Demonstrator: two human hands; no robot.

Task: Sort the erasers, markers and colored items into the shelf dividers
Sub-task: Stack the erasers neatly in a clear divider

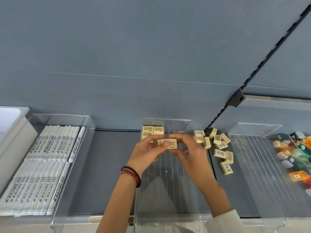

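White markers (50, 165) lie in rows in the left divider (76, 158). Over the middle divider (170, 216) the left hand (148, 152) and right hand (189, 153) both pinch one eraser (168, 144) by its ends, in front of the stacked erasers (152, 131) at the divider's back. Loose erasers (220, 148) lie scattered on the shelf (104, 174). Colored items (292, 152) are heaped at the far right.

A flat blue-grey back wall (117, 56) fills the upper half of the view, crossed by a thin horizontal seam. A black slotted rail (262, 56) runs diagonally down it from the upper right, ending beside a dark metal bracket (236, 98). Below lies a dark grey shelf (109, 165). At the far left edge sits a blurred white object (11, 118). One wrist wears a red bead bracelet (133, 176) and a black hair tie (129, 168); the other arm has a white sleeve (225, 221).
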